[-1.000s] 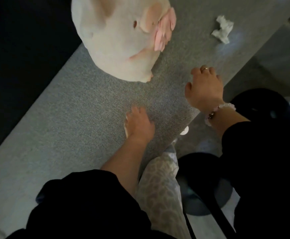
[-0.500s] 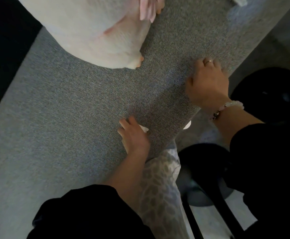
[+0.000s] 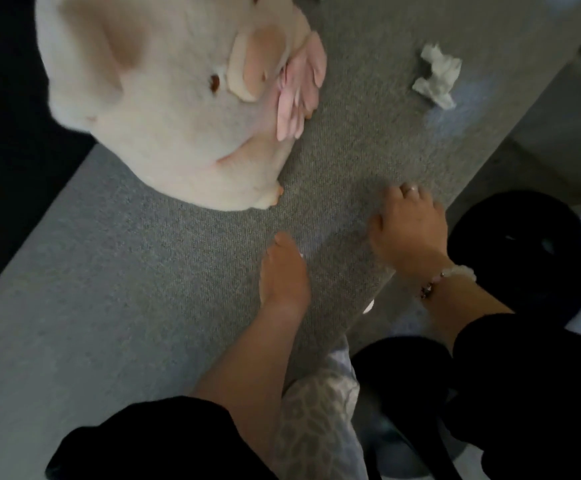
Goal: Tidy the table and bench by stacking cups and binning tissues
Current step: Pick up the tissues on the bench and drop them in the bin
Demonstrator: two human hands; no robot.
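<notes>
Bare grey bench (image 3: 143, 306) fabric runs from the right hand (image 3: 408, 233) straight up to the tissue (image 3: 436, 76), so that lane's open. The big plush (image 3: 164, 109) hogs the left side up there, its paw just short of the lane. Two black stools (image 3: 517, 237) crowd the bench's right edge, down by the wrist.

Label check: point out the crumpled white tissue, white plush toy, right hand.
crumpled white tissue (image 3: 436, 76): head view, its middle.
white plush toy (image 3: 164, 133): head view, its body.
right hand (image 3: 410, 230): head view, back of hand.
</notes>
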